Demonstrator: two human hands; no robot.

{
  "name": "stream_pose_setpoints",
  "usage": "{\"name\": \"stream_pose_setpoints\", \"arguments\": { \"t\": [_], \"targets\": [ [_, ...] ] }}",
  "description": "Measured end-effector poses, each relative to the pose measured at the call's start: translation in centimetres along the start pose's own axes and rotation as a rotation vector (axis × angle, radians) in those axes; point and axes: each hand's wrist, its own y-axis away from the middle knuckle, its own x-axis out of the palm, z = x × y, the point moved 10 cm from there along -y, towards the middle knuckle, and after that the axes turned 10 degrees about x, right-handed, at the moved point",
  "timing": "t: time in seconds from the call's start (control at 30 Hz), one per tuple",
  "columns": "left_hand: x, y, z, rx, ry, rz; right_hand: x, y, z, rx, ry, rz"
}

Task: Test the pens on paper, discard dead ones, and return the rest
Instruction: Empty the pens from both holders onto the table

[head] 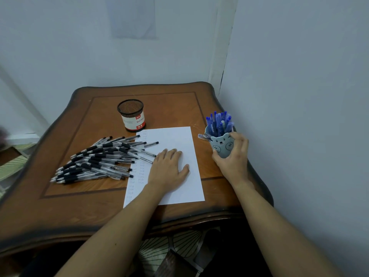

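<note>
A white sheet of paper (175, 140) lies on the wooden table (79, 206), with small scribbled marks down its left side. My left hand (168, 168) rests flat on the sheet, fingers straight. My right hand (234, 156) grips a pale blue bear-faced cup (220, 145) packed with several blue pens (219, 122). One blue pen (203, 136) lies on the table just left of the cup. A heap of several black-grip clear pens (99, 158) lies left of the paper, some tips overlapping it.
A black mesh pen holder (131, 114) with a red and white label stands behind the paper and looks empty. Walls close in behind and to the right of the table. Patterned floor shows below the table's front edge.
</note>
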Motion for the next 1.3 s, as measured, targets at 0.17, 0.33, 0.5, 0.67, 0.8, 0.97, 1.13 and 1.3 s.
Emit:
{"name": "stream_pose_setpoints", "arguments": {
  "t": [0.17,0.33,0.5,0.67,0.8,0.97,1.13,1.3],
  "targets": [
    [-0.1,0.0,0.0,-0.003,0.005,-0.005,-0.4,0.1,1.5,-0.102,0.17,0.075],
    [0.0,0.0,0.1,0.0,0.0,-0.003,0.1,0.1,2.3,-0.222,0.483,0.147],
    [-0.1,0.2,0.3,0.002,0.005,-0.002,1.3,0.5,3.2,-0.28,0.677,0.201],
    [-0.1,0.3,0.3,0.008,0.012,0.002,2.3,1.1,3.5,-0.347,0.795,0.276],
    [-0.1,0.2,0.4,0.014,-0.002,-0.016,1.5,1.1,4.0,-0.416,0.882,0.258],
    [-0.2,0.2,0.4,0.014,-0.001,-0.031,-0.3,1.0,3.8,-0.406,0.948,0.226],
    [-0.2,0.2,0.4,0.014,-0.001,-0.022,-2.8,1.4,2.6,-0.291,0.971,0.191],
    [-0.4,0.3,0.2,0.019,0.004,-0.032,-5.1,2.3,1.0,-0.169,0.964,0.135]
  ]
}}
